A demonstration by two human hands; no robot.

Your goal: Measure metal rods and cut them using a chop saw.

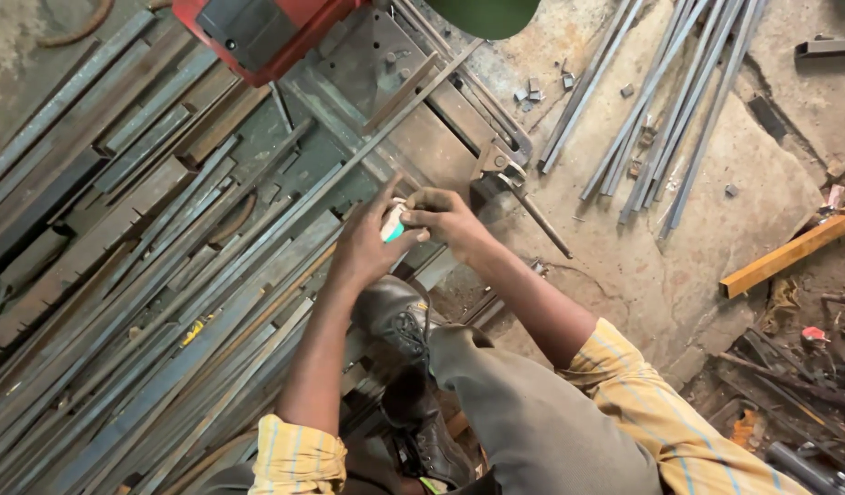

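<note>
Long steel bars [148, 302] cover the left floor; a red machine [257, 32] sits far. Near centre, the left hand [367, 243] and right hand [445, 218] pinch together on a small white-and-teal object [392, 223]. It could slip into the bars. A boot [400, 321] crowds below.

- Soft, even daylight fills the scene; nothing is harshly lit.
- The pale concrete floor [716, 211] at right is brightest, slightly washed out.
- Shadows are weak and diffuse, deepest between the steel bars [148, 302] at left.
- The hands [413, 225] look slightly soft.
- The green shape [482, 14] at the top edge is out of focus.
</note>
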